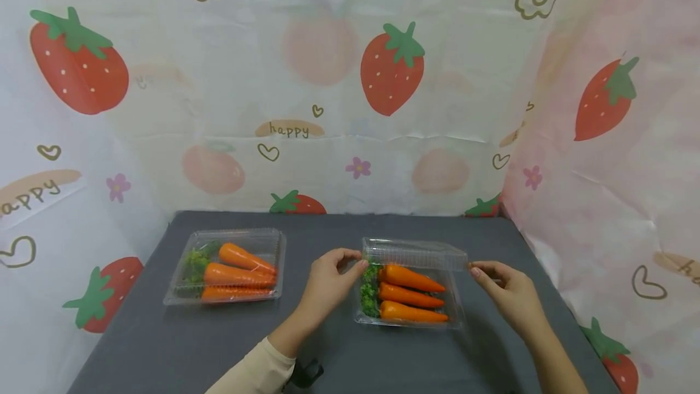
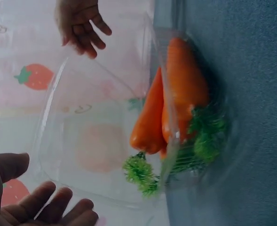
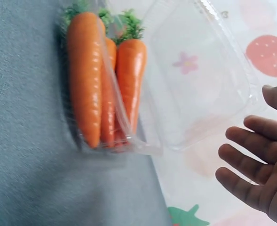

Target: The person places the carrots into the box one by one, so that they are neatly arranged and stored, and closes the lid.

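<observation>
In front of me is a clear plastic clamshell box (image 1: 410,323) holding three orange carrots (image 1: 412,295) with green tops (image 1: 370,297) to the left. Its hinged clear lid (image 1: 415,254) stands raised at the back. My left hand (image 1: 330,281) is at the lid's left corner, and my right hand (image 1: 505,290) is at its right corner. Both wrist views show the thumb apart from the fairly straight fingers, such as the left fingers (image 2: 56,205) and right fingers (image 3: 244,167), with their tips right by the lid's edge.
A second clear box (image 1: 169,300), with its lid down over three carrots (image 1: 240,275), sits at the left of the grey table (image 1: 235,339). Walls of strawberry-printed cloth (image 1: 339,96) enclose the table at the back and sides. A dark strap (image 1: 306,374) shows at my left wrist.
</observation>
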Motion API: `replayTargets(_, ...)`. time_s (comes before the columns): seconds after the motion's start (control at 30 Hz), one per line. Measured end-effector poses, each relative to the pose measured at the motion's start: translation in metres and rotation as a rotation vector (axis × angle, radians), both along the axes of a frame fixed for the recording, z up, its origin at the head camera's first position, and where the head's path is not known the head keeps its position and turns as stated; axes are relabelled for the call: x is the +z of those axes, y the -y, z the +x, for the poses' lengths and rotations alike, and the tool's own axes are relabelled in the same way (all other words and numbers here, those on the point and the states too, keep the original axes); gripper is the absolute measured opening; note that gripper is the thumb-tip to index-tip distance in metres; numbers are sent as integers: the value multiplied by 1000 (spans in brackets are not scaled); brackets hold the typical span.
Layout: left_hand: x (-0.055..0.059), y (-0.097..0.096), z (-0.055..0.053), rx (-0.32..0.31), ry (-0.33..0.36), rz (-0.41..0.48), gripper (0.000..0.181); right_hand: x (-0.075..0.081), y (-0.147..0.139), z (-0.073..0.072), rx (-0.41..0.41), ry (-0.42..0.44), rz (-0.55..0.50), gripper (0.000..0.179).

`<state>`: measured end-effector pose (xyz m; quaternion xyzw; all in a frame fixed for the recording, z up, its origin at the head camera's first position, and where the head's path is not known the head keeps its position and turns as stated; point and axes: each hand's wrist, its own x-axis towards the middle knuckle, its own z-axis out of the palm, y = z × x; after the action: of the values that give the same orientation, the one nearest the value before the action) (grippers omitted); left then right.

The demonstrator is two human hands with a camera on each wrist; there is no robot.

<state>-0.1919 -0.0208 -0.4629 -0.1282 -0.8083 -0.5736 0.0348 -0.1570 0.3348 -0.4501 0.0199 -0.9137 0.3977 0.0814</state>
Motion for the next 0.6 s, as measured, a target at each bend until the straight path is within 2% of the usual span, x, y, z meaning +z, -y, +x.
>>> replayTargets(0.23, -13, 8, -1, -30, 12, 35, 39, -21, 8, 1, 8, -2, -51, 45)
replayTargets(0.37, -24, 11, -3, -33, 1, 13, 42, -32, 15, 2, 17, 7, -92, 43)
replayTargets(0.6, -42, 12, -3, -16, -19, 40, 43, -46, 25, -1, 0, 29, -151, 42)
